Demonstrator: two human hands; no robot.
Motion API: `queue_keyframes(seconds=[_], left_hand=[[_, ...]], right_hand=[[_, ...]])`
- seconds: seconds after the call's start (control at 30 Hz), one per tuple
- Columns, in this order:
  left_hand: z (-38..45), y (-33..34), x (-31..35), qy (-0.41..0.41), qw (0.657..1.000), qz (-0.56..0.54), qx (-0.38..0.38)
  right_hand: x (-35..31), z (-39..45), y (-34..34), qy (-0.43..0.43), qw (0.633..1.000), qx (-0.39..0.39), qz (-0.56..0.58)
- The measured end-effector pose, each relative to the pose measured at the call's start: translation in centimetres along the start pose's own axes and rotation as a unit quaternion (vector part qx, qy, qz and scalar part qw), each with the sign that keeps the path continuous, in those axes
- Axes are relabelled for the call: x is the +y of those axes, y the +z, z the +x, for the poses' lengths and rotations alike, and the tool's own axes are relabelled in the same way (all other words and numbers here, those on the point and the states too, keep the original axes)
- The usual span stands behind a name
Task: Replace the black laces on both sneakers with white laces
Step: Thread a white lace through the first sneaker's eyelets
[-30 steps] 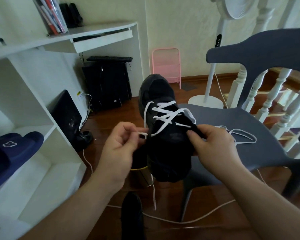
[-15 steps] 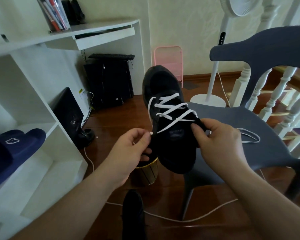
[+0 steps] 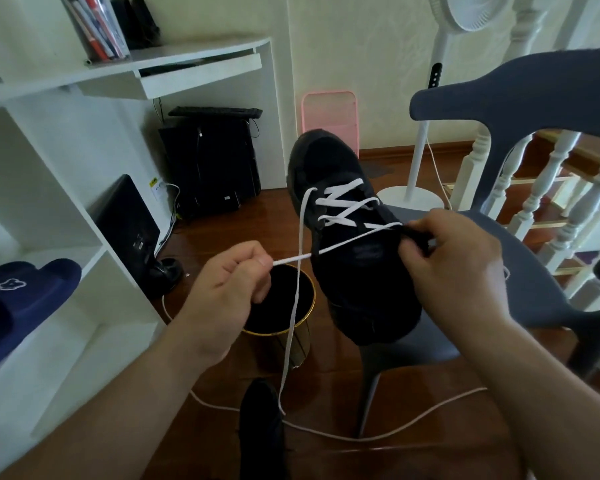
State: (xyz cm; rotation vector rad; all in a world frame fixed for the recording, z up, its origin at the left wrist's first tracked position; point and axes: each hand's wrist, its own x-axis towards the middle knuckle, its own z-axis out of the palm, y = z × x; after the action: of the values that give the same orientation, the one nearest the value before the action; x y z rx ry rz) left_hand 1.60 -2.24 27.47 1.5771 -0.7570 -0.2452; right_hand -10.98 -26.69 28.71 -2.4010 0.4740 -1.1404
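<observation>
Fingers of the left hand (image 3: 222,292) are curled in, and the thumb and first finger pinch the tip of the white lace (image 3: 343,242). From that pinch the lace runs tight across the black sneaker (image 3: 354,258) to the far side, where the right hand (image 3: 454,261) is. The right hand has its fingers bent around the side of the sneaker by the top lace holes, and it pinches the black edge there. The sneaker sits on the front part of the grey chair (image 3: 534,299), with its toe pointing away and its heel hanging past the seat edge. White lace already crosses back and forth over the front of the shoe. The other end of the lace drops down from the left side of the shoe and hangs loose, past a black bin with a gold rim (image 3: 281,327) on the floor. A second black shoe (image 3: 262,431) lies on the wooden floor, low in the picture. There is a small pale mark on the tongue of the sneaker, but it is too blurry to read. A blue slipper (image 3: 25,296) on the white shelf at the left has a little white bear-shaped badge on it, with no words that can be read.
</observation>
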Motion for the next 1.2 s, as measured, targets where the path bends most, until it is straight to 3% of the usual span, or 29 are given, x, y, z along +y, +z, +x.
queue_keyframes(seconds=[0.2,0.5,0.87,1.1,1.2], left_hand=[[-0.3,0.5,0.1,0.021,0.999,0.034,-0.014],[-0.3,0.2,-0.4,0.013,1.0,0.025,-0.005],[-0.4,-0.4,-1.1,-0.018,0.995,0.072,-0.065],[0.5,-2.2,-0.9,-0.005,0.999,-0.03,-0.017],[0.3,-1.8,-1.2,-0.082,0.994,0.011,-0.071]], right_hand=[[-0.9,-0.4,1.2,-0.036,0.998,-0.032,0.036],[-1.0,-0.8,1.3,0.016,0.996,-0.065,0.067],[-1.4,-1.0,1.1,-0.011,0.997,-0.047,0.063],[-1.5,-1.0,0.9,-0.01,0.995,-0.03,0.095],[-1.9,-1.1,0.9,-0.045,0.994,-0.013,0.1]])
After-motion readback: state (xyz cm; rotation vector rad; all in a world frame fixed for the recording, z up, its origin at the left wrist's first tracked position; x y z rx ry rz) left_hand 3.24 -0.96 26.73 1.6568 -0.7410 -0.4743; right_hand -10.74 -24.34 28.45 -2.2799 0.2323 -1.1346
